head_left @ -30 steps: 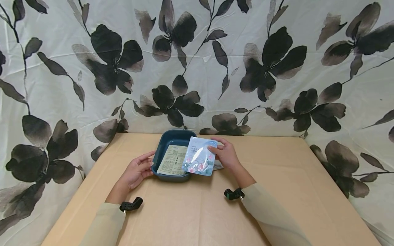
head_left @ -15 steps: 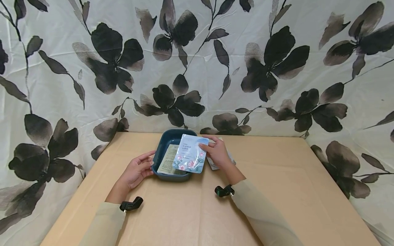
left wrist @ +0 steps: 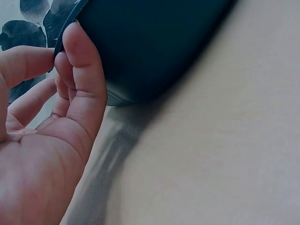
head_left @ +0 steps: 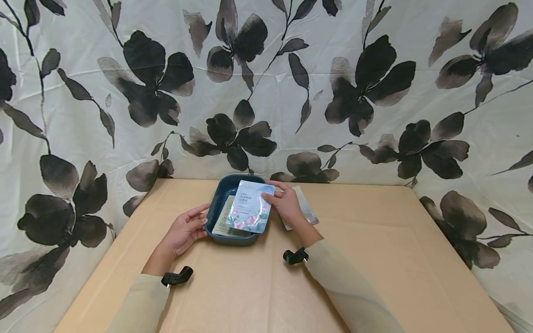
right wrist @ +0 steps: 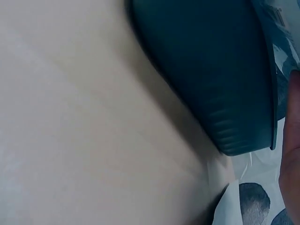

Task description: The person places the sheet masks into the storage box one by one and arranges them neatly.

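A dark blue plastic tub (head_left: 225,185) stands on the table, with a pale green printed sachet (head_left: 222,221) lying inside. My left hand (head_left: 186,232) holds the tub's left rim between thumb and fingers; the left wrist view shows that hand (left wrist: 70,108) at the rim (left wrist: 68,28). With thumb and fingers, my right hand (head_left: 288,203) pinches a light blue floral sachet (head_left: 249,206) by its right edge. That sachet is tilted over the tub and covers part of the green one. Only an edge of the right hand (right wrist: 291,154) shows in the right wrist view.
Another pale, silvery sachet (head_left: 306,208) lies on the table right of the tub, partly hidden by the right hand and wrist. The light wooden-coloured table (head_left: 374,240) ends at a white floral cloth (head_left: 300,27) behind.
My right hand has moved left with the blue floral sachet, from the tub's right side to over its middle. More of the silvery sachet shows now. The left hand has stayed in place.
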A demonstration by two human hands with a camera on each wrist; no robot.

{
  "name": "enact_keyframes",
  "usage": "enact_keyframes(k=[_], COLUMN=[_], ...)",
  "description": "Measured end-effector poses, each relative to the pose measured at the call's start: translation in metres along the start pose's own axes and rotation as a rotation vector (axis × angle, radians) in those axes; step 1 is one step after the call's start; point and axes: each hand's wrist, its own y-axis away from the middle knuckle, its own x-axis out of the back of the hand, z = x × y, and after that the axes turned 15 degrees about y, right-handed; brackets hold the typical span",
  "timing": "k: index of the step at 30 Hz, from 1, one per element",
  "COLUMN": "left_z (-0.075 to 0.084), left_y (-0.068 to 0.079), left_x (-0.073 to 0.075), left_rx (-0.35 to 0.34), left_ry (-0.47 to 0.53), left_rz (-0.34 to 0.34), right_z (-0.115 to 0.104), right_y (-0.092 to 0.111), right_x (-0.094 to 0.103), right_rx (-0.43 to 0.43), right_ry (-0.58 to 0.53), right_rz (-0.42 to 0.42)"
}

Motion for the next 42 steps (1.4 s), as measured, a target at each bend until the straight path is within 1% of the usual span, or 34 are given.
enact_keyframes(k=[6, 10, 13, 19, 24, 30, 33, 40, 42], left_z=[0.0, 0.001, 0.002, 0.002, 0.001, 0.002, 0.002, 0.002, 0.002], left_y=[0.0, 0.001, 0.001, 0.0, 0.0, -0.001, -0.001, 0.0, 0.0], left_x=[0.0, 0.001, 0.001, 0.001, 0.001, 0.0, -0.001, -0.001, -0.001], left_rx=[0.0, 0.0, 0.0, 0.003, -0.002, -0.006, -0.002, 0.015, 0.016], left_ry=[-0.001, 0.007, 0.017, 0.018, 0.024, 0.028, 0.029, 0.029, 0.029], left_rz=[0.001, -0.008, -0.018, -0.011, -0.016, -0.022, -0.019, -0.002, -0.001], right_z=[-0.003, -0.006, -0.008, -0.009, -0.013, -0.02, -0.022, -0.024, -0.024], right_y=[-0.005, -0.007, -0.01, -0.014, -0.015, -0.014, -0.013, -0.012, -0.012], right_x=[-0.007, -0.014, -0.018, -0.023, -0.026, -0.03, -0.032, -0.032, -0.032], right_rx=[0.015, 0.015, 0.022, 0.057, 0.075, 0.085, 0.088, 0.084, 0.065], right_ry=[0.019, 0.057, 0.094, 0.142, 0.236, 0.379, 0.424, 0.567, 0.576], right_rz=[0.038, 0.058, 0.06, 0.039, 0.011, -0.04, -0.06, -0.035, -0.039])
